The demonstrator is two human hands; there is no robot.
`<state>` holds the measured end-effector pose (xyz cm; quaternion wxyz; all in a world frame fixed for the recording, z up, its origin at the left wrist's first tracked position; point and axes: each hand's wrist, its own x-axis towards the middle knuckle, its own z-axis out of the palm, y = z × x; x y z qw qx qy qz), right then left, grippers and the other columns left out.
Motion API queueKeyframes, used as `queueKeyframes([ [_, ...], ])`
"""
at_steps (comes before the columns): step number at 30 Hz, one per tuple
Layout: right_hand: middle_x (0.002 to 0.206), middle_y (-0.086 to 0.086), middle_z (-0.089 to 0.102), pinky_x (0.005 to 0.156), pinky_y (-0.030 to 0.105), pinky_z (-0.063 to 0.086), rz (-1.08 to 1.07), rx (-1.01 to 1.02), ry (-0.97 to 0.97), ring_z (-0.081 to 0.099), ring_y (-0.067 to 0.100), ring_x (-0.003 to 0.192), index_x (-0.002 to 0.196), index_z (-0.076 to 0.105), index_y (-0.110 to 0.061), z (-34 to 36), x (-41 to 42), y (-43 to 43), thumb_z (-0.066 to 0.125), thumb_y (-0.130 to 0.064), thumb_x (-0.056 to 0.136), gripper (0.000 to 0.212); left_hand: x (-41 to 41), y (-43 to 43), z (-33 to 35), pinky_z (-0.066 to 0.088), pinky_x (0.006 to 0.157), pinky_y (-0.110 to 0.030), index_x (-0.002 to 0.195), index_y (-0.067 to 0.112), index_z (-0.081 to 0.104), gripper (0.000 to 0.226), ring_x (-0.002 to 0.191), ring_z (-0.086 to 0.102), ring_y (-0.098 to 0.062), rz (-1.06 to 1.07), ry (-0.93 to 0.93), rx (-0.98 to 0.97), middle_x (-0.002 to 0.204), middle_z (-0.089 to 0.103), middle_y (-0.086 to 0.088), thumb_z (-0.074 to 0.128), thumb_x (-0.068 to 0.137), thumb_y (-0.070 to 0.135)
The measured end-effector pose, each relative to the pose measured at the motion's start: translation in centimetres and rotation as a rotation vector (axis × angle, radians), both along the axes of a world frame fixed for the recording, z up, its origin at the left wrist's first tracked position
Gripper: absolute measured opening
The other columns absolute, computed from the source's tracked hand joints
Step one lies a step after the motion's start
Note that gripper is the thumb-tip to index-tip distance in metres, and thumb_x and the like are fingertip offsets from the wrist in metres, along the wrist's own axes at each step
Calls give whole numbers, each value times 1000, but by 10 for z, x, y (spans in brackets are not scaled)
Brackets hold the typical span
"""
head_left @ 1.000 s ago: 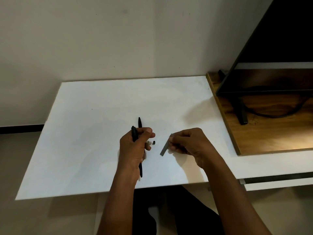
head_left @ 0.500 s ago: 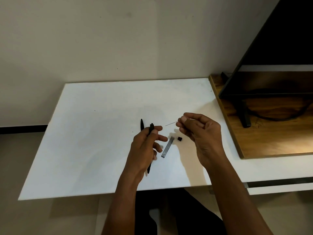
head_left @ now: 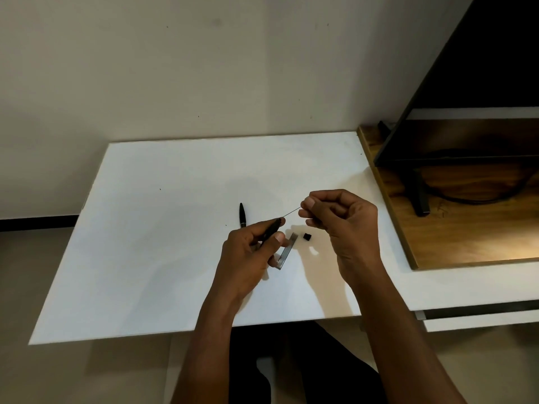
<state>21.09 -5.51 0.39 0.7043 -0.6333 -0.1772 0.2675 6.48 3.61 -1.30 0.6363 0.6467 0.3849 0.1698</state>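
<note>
My left hand [head_left: 250,252] grips a black mechanical pencil [head_left: 272,227], its open end tilted up to the right. My right hand [head_left: 341,225] pinches a thin pencil lead [head_left: 290,213] between thumb and forefinger; the lead's far tip meets the pencil's end. A slim grey lead case [head_left: 287,250] lies on the white table [head_left: 163,243] just under my left fingers. A small black cap [head_left: 306,236] lies beside it to the right. Another black pen-like piece [head_left: 242,214] lies on the table left of my hands.
At the right, a wooden board [head_left: 455,237] rests on the table, carrying a dark screen [head_left: 478,83], its black stand [head_left: 418,196] and a cable. A pale wall stands behind. My dark-clothed legs show below the table's front edge.
One second ago my right hand held the grey case; it now lies on the table with the small cap beside it. My right hand has drawn out a lead and brought its tip to the pencil's end.
</note>
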Motion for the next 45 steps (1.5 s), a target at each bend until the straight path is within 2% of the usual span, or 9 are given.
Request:
queueKeyframes([
  [13, 83, 13, 79, 67, 27, 59, 8, -8, -27, 78, 27, 77, 97, 75, -4, -1, 2, -1, 75, -5, 86, 11, 1, -1, 0, 45, 46, -13, 119, 29, 72, 28, 52, 59, 1, 21, 3, -4, 87, 78, 12, 68, 92, 23],
  [18, 82, 11, 79, 65, 26, 58, 32, -24, -57, 78, 25, 75, 97, 76, -5, -2, 1, 0, 75, -5, 86, 11, 0, -1, 0, 48, 50, -13, 121, 31, 71, 31, 54, 60, 1, 10, 9, 14, 97, 78, 5, 70, 91, 25],
  [26, 80, 10, 78, 66, 27, 59, 150, -39, -126, 77, 24, 78, 97, 77, -6, -1, -3, 2, 77, -6, 85, 12, 0, -1, 1, 52, 54, -13, 124, 30, 70, 34, 53, 62, 0, -12, 5, 54, 104, 77, 6, 69, 91, 26],
  [30, 83, 7, 79, 64, 20, 56, 215, -101, -192, 76, 19, 79, 99, 78, -7, -1, -7, 3, 77, -8, 85, 14, 0, 0, 3, 51, 61, -10, 119, 39, 69, 31, 55, 66, -5, -19, -3, 82, 101, 78, 9, 70, 90, 28],
  [35, 87, 6, 80, 79, 41, 62, 230, -151, -222, 77, 19, 83, 99, 78, -9, -1, -13, 7, 79, -10, 84, 15, -5, 4, 6, 45, 60, -21, 108, 34, 68, 21, 59, 72, -11, 0, 22, 59, 93, 80, 10, 72, 88, 34],
  [37, 87, 3, 80, 82, 46, 62, 235, -169, -229, 77, 17, 83, 99, 79, -10, -1, -15, 7, 78, -11, 85, 14, -7, 7, 7, 44, 60, -25, 103, 31, 65, 18, 60, 73, -12, 10, 16, 47, 87, 80, 10, 73, 87, 34],
  [39, 89, 0, 80, 82, 47, 61, 273, -185, -259, 77, 15, 83, 102, 79, -13, -1, -19, 8, 76, -13, 87, 15, -10, 10, 8, 45, 57, -22, 101, 29, 63, 17, 61, 74, -12, 20, 12, 41, 83, 80, 9, 73, 87, 34],
  [42, 98, -3, 79, 79, 40, 63, 287, -178, -275, 75, 14, 91, 114, 75, -20, -1, -23, 9, 73, -13, 90, 25, -14, 14, 11, 44, 45, -14, 100, 27, 63, 17, 62, 74, -12, 62, -21, -3, 84, 81, 5, 73, 87, 32],
  [45, 97, -6, 78, 76, 31, 63, 157, -226, -341, 74, 11, 91, 113, 75, -23, -4, -17, 7, 70, -11, 91, 25, -21, 19, 10, 44, 45, -17, 99, 26, 66, 9, 66, 74, -14, 136, -54, -26, 90, 80, 6, 69, 91, 29],
])
